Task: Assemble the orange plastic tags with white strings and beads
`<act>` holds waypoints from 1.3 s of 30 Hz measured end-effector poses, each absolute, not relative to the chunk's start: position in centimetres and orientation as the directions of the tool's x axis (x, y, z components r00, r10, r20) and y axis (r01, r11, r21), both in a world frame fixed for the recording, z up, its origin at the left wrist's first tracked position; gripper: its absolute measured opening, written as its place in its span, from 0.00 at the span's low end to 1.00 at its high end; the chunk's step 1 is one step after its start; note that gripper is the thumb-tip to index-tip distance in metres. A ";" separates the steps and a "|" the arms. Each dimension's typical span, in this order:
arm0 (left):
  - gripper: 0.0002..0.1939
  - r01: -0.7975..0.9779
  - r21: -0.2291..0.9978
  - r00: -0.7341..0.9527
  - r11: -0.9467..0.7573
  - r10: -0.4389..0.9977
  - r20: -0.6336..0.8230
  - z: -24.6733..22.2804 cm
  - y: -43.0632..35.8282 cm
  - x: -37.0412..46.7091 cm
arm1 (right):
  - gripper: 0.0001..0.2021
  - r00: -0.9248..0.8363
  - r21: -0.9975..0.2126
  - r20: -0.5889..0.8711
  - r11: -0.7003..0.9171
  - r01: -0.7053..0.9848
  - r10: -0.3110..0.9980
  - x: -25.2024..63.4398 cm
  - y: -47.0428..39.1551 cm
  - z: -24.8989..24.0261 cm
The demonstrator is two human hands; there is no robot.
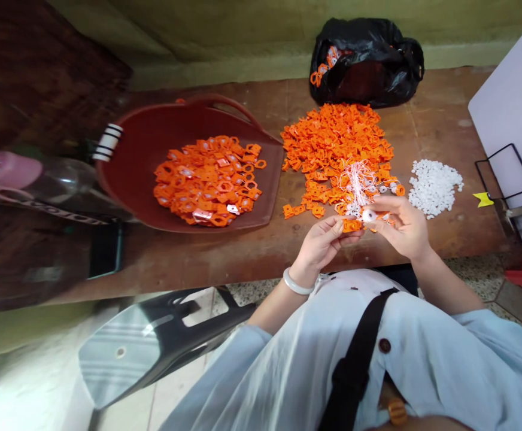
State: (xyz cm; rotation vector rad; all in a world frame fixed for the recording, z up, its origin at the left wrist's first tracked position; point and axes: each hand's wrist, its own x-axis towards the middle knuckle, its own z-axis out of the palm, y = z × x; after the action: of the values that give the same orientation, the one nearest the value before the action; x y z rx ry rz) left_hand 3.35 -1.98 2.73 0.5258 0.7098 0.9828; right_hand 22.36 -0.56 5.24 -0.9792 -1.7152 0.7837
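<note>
My left hand (pixel 326 239), with a pale bangle at its wrist, is closed on a small orange plastic piece (pixel 352 225). Just beside it, my right hand (pixel 402 224) pinches a small white round piece (pixel 368 215) between thumb and fingers. The two pieces are close together; whether they touch I cannot tell. Beyond my fingers lies a bundle of white string (pixel 355 182) with small white discs on it. It rests on the near part of a large heap of orange plastic pieces (pixel 339 137).
A heap of small white parts (pixel 436 187) lies to the right. On the left, a dark red basin (pixel 129 173) holds orange and white pieces. A black plastic bag (pixel 378 60) with similar pieces stands by the wall. A grey stool (pixel 121 353) stands at lower left.
</note>
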 end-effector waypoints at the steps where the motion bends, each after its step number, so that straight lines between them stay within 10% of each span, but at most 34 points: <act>1: 0.21 -0.564 0.679 0.370 0.470 0.879 -0.301 2.8 -2.0 3.4 | 0.20 -0.165 -0.882 0.390 0.419 0.217 0.906 22.4 -0.7 4.9; 17: 0.17 -0.577 0.648 0.368 0.498 0.866 -0.339 2.8 -2.2 3.7 | 0.13 -0.402 -0.567 0.628 0.746 0.349 0.666 21.5 -0.8 5.2; 29: 0.18 -0.507 0.634 0.477 0.584 0.802 -0.358 2.8 -2.3 3.3 | 0.13 -0.559 -0.674 0.391 0.641 0.367 0.731 22.6 -0.4 6.9; 39: 0.17 -0.600 0.611 0.368 0.516 0.856 -0.362 3.3 -2.7 4.0 | 0.12 -0.380 -0.698 0.490 0.614 0.368 0.784 21.7 -0.7 5.4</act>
State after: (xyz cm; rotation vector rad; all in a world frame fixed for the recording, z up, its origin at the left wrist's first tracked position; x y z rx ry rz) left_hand 4.05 -2.71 3.25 0.4122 0.7140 0.9694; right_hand 21.69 -0.72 5.39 -0.9097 -1.9864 0.6176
